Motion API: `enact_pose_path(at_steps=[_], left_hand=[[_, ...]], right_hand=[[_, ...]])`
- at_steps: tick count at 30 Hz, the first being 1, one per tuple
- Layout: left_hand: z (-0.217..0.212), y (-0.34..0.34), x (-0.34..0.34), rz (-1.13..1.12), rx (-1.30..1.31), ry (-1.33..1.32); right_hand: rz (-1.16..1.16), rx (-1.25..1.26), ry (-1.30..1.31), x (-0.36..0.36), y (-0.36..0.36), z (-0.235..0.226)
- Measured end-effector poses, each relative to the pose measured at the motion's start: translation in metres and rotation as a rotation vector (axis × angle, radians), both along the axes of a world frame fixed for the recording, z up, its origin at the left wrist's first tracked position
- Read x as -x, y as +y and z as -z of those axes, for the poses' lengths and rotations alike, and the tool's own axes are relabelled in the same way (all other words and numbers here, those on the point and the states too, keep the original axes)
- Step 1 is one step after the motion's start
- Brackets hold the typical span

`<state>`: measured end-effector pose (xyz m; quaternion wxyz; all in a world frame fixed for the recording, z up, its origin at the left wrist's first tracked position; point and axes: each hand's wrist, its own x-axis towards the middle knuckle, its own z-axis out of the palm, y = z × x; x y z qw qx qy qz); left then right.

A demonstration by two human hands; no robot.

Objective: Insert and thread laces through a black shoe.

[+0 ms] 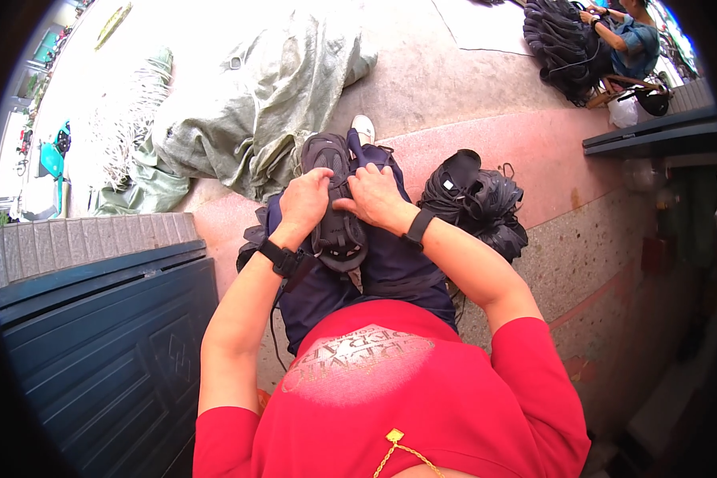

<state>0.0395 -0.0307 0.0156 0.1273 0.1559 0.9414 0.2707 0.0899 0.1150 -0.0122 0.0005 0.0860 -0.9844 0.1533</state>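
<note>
A black shoe upper (338,231) lies lengthwise on my lap, its toe part away from me and its collar opening close to me. My left hand (304,203) grips its left edge, with the fingers bent over and partly hidden. On the other side my right hand (374,195) pinches the middle of the upper, its thumb reaching across toward the lacing area. Beside my right leg sits a bundle of black shoe uppers (474,199). Some black material (249,245) shows next to my left leg.
A grey-green tarp (247,119) covers a heap ahead on the left. Dark blue door panels (107,334) stand at my left, another dark panel (653,135) at right. A person (639,44) sits at far right beside a large black pile (562,44).
</note>
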Motion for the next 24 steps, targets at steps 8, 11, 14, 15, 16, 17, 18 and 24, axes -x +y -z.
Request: enact_pose_path(at_steps=[8,11,14,15,16,17,18,24], left_hand=[[0.008,0.021,-0.01,0.222,0.398,0.184],[0.013,0.02,-0.014,0.257,0.404,0.286],[0.025,0.018,-0.014,0.287,0.424,0.443],[0.024,0.014,-0.015,0.332,0.409,0.442],[0.018,0.01,-0.015,0.375,0.395,0.443],[0.005,0.005,-0.019,0.372,0.378,0.377],[-0.009,-0.002,-0.025,0.367,0.363,0.311],[-0.058,-0.051,-0.016,0.004,-0.285,-0.523]], right_hand=[[-0.117,0.079,-0.219,0.014,0.012,0.007],[-0.117,0.137,-0.163,0.011,0.013,0.008],[-0.097,0.155,-0.143,0.008,0.011,0.008],[-0.086,0.153,-0.143,0.007,0.009,0.008],[-0.089,0.154,-0.138,0.004,0.007,0.005],[-0.057,0.202,-0.041,-0.003,0.005,0.004],[-0.027,0.251,0.055,-0.01,0.004,0.001],[-0.227,0.47,0.337,-0.019,-0.032,-0.02]])
